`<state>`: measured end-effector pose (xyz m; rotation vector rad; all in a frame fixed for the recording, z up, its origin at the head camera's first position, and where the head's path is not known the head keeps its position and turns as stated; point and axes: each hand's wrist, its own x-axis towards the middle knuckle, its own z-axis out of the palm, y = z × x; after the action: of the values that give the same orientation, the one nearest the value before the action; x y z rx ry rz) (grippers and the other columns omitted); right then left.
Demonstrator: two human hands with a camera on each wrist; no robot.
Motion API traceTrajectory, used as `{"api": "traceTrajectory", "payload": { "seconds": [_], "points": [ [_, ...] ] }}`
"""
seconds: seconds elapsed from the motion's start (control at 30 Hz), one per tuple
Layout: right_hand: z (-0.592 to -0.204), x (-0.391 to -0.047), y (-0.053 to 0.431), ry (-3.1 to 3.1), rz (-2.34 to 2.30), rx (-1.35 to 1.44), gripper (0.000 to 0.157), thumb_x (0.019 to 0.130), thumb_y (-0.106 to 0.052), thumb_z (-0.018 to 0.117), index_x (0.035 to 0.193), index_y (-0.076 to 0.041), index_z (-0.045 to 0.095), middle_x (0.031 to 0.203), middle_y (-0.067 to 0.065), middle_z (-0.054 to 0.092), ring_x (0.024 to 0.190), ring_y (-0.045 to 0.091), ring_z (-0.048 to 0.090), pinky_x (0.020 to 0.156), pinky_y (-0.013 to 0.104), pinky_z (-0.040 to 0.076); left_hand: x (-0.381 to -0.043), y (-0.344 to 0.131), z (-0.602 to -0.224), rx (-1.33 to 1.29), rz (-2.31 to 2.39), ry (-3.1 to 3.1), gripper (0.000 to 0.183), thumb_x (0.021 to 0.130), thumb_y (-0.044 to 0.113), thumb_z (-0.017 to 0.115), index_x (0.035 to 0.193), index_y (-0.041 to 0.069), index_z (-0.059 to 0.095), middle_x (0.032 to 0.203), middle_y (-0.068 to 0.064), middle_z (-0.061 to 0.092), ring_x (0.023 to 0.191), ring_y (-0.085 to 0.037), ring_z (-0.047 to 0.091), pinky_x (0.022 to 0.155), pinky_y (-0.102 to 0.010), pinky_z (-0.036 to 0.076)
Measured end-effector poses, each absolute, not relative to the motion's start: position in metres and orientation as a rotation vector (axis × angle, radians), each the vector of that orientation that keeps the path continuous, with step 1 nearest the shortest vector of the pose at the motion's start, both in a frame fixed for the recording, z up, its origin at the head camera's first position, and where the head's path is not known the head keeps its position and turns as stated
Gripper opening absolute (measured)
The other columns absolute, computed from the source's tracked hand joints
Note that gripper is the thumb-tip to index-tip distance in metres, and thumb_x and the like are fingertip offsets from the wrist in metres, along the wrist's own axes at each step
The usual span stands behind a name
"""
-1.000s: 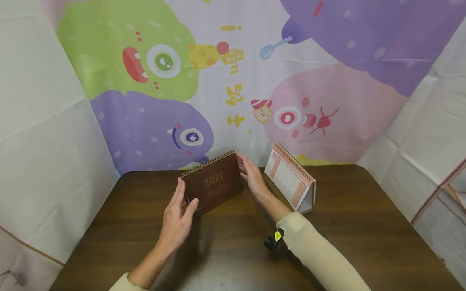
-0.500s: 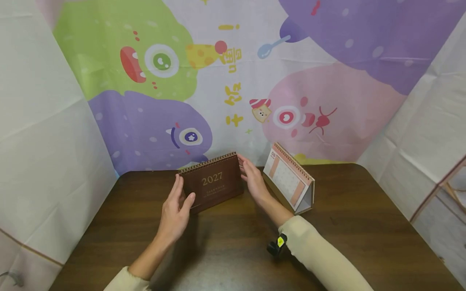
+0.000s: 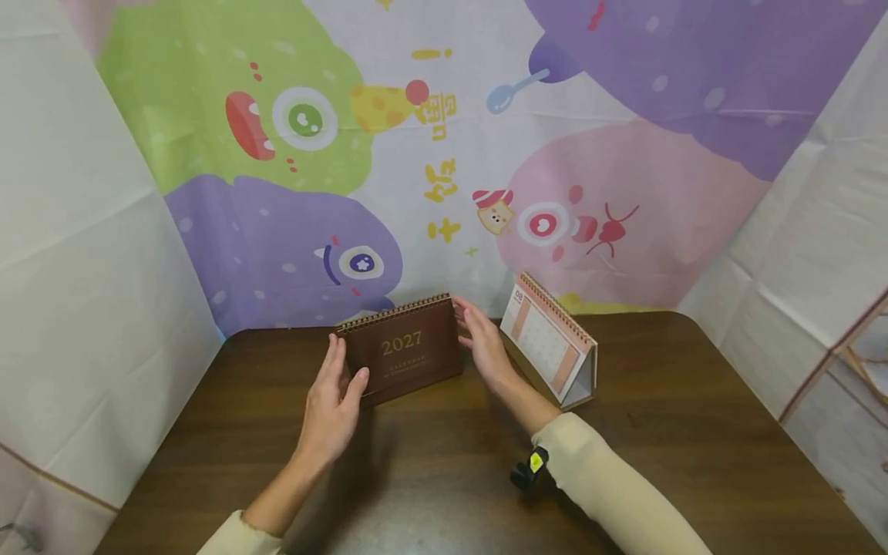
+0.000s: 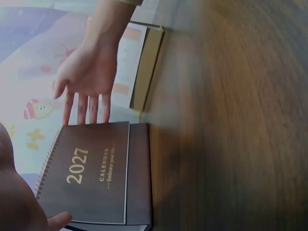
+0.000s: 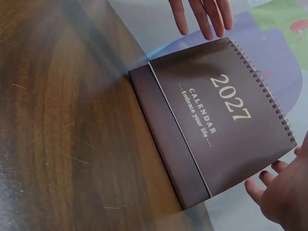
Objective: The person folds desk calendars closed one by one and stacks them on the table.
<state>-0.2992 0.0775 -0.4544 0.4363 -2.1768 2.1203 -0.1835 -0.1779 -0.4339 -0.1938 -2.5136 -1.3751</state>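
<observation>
A brown spiral-bound desk calendar [image 3: 409,354] marked 2027 stands upright on the table, angled, its cover facing me. My left hand [image 3: 329,408] is at its left end, fingers extended along the edge and thumb in front of the cover. At the opposite end is my right hand [image 3: 484,351], its fingers straight and reaching to the side edge. In the right wrist view, the right fingertips [image 5: 255,187] lie by the calendar's edge, some partly behind it. To the right, a pink and white desk calendar [image 3: 551,339] stands as a tent, showing page 08.
Both calendars are on a dark wooden table [image 3: 444,486]. Behind the table hangs a cartoon-printed cloth [image 3: 444,285], with white cloth on both sides. A black device with a yellow-green mark [image 3: 530,466] is at the right sleeve.
The brown calendar's left end has shifted slightly left and toward the viewer, so it faces more to the front. The left hand moved left with it; the right hand stayed nearly in place.
</observation>
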Motion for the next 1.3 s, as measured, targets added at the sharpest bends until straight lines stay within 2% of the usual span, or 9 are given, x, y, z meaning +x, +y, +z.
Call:
{"api": "traceTrajectory", "payload": {
  "seconds": [0.27, 0.43, 1.03, 1.3],
  "points": [
    [-0.450, -0.309, 0.075, -2.168, 2.136, 0.433, 0.058, 0.125, -0.031, 0.027, 0.173, -0.002, 0.040, 0.178, 0.027, 0.043, 0.167, 0.048, 0.041, 0.132, 0.071, 0.040, -0.177, -0.173, -0.432, -0.174, -1.403, -2.515, 0.071, 0.120, 0.025, 0.055, 0.177, -0.002, 0.023, 0.191, -0.018, 0.010, 0.176, -0.043, 0.022, 0.132, -0.058, 0.042],
    [-0.450, -0.310, 0.075, -2.210, 2.129, 0.418, 0.057, 0.125, -0.031, 0.027, 0.172, -0.006, 0.045, 0.178, 0.025, 0.044, 0.164, 0.047, 0.045, 0.132, 0.070, 0.041, -0.178, -0.173, -0.436, -0.167, -1.417, -2.522, 0.072, 0.120, 0.027, 0.054, 0.178, -0.001, 0.022, 0.192, -0.017, 0.010, 0.176, -0.042, 0.022, 0.133, -0.058, 0.041],
    [-0.451, -0.304, 0.076, -2.213, 2.136, 0.397, 0.057, 0.124, -0.034, 0.026, 0.172, -0.008, 0.045, 0.178, 0.024, 0.044, 0.162, 0.050, 0.047, 0.130, 0.070, 0.044, -0.187, -0.178, -0.438, -0.194, -1.423, -2.519, 0.073, 0.120, 0.028, 0.054, 0.178, -0.001, 0.021, 0.191, -0.019, 0.009, 0.176, -0.046, 0.021, 0.133, -0.061, 0.041],
    [-0.453, -0.297, 0.079, -2.197, 2.144, 0.374, 0.058, 0.125, -0.034, 0.026, 0.170, -0.005, 0.046, 0.176, 0.026, 0.047, 0.160, 0.051, 0.048, 0.128, 0.072, 0.045, -0.195, -0.182, -0.441, -0.207, -1.407, -2.521, 0.072, 0.120, 0.026, 0.054, 0.178, -0.002, 0.021, 0.191, -0.019, 0.011, 0.175, -0.046, 0.022, 0.132, -0.062, 0.041]
  ]
}}
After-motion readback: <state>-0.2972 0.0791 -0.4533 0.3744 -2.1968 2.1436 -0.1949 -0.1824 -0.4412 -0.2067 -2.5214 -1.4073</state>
